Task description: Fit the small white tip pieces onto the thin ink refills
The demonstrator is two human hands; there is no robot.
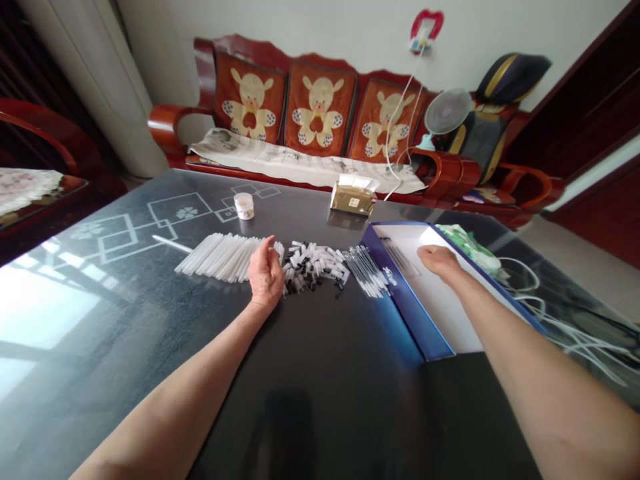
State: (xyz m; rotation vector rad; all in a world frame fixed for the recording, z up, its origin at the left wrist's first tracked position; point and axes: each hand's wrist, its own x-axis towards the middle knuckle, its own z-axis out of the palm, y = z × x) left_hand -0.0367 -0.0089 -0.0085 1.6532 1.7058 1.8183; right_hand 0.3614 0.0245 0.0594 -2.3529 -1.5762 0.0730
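Note:
My left hand point(267, 272) is curled, thumb uppermost, at the right end of a row of white translucent pen barrels point(215, 257). What its fingers hold, if anything, is hidden. Just right of it lies a loose heap of clear and black pen caps point(315, 263). Beyond the caps is a bundle of thin pen refills point(367, 270), beside the box wall. My right hand point(439, 259) is closed above the inside of a blue box with a white interior point(430, 303); its grip is hidden from me. Several slim pens point(400, 257) lie in the box's left part.
A small white round tub point(244, 206) and a tissue pack point(353, 195) stand toward the table's far side. Right of the box are a green-and-white packet point(470, 247) and tangled white cables point(560, 327). A wooden sofa point(170, 130) stands behind the dark glossy table point(320, 400).

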